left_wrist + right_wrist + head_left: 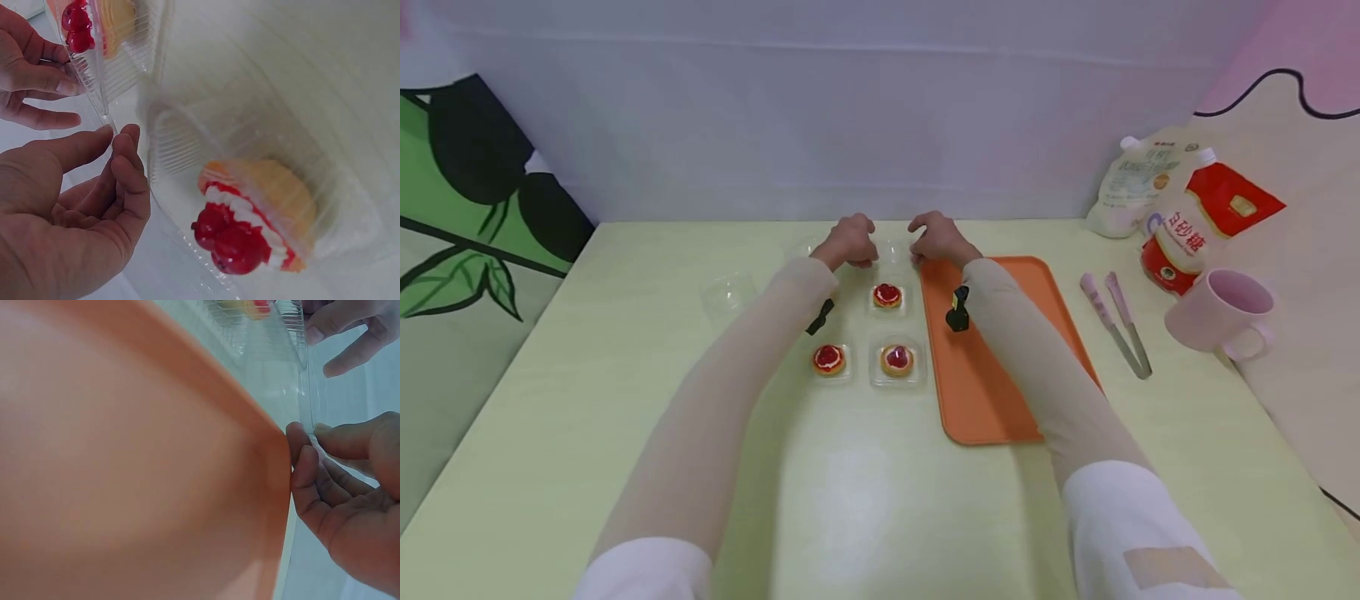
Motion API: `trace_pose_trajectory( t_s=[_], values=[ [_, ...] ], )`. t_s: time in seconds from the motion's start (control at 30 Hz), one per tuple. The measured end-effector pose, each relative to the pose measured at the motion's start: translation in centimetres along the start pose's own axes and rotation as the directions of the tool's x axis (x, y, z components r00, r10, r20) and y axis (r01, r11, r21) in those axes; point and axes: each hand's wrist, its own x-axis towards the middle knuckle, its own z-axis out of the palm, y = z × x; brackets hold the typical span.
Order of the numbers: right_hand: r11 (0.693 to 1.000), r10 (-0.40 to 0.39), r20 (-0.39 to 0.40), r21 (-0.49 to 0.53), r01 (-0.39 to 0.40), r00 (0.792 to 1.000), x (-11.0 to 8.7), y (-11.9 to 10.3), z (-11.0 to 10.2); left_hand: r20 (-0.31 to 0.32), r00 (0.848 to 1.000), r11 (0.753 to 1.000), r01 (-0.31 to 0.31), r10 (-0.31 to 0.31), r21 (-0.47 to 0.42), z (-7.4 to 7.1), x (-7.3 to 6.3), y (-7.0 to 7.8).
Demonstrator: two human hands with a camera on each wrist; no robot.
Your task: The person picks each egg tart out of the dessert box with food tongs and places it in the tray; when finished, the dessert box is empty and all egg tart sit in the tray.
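Observation:
My left hand (852,242) and right hand (942,239) reach to the far side of the table. Between them stands a clear plastic box (891,257) with a red-topped tart (887,295) in it. In the left wrist view, my left thumb and index finger pinch the thin clear edge of this box. My right thumb and index finger pinch the same edge at its other end, beside the tray corner, in the right wrist view. Another tart (250,219) with cream and red berries sits in a clear box nearer the left wrist camera.
Two more boxed tarts, a left one (828,360) and a right one (897,360), stand nearer me. An orange tray (992,400) lies under my right forearm. Tongs (1120,325), a pink mug (1213,312) and two pouches (1180,242) are at right; a clear container (728,293) at left.

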Motion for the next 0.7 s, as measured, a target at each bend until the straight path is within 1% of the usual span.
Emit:
trace_pose_trajectory(
  t_s=[0.2, 0.27, 0.33, 0.43, 0.53, 0.63, 0.7],
  values=[
    [0.998, 0.021, 0.036, -0.058, -0.019, 0.999, 0.2, -0.5, -0.3, -0.004, 1.000, 1.000, 0.000, 0.000, 0.008, -0.4, -0.5, 0.3],
    [0.997, 0.020, 0.047, -0.072, -0.017, 0.999, 0.2, -0.6, -0.4, -0.006, 1.000, 1.000, 0.004, -0.004, 0.020, -0.6, -0.8, 0.3],
    [0.997, 0.014, 0.051, -0.075, -0.010, 0.999, 0.1, -0.7, -0.6, -0.020, 1.000, 0.999, -0.009, 0.010, 0.051, -0.9, -1.2, 0.2],
    [0.998, 0.010, 0.047, -0.065, -0.007, 0.999, 0.0, -0.8, -1.3, -0.035, 0.998, 0.995, -0.057, 0.060, 0.087, -1.5, -1.8, 0.1],
    [0.998, 0.015, 0.044, -0.055, -0.013, 0.999, -0.3, -0.7, -2.1, -0.066, 0.990, 0.989, -0.115, 0.122, 0.096, -2.4, -2.2, -0.4],
    [0.999, 0.001, 0.032, -0.047, 0.000, 0.999, -0.9, -0.5, -2.9, -0.128, 0.974, 0.980, -0.176, 0.188, 0.097, -3.3, -2.8, -1.0],
    [0.999, -0.016, 0.025, -0.027, 0.017, 1.000, -1.6, -0.3, -3.4, -0.162, 0.958, 0.971, -0.225, 0.235, 0.075, -3.6, -3.5, -1.4]
  ],
)
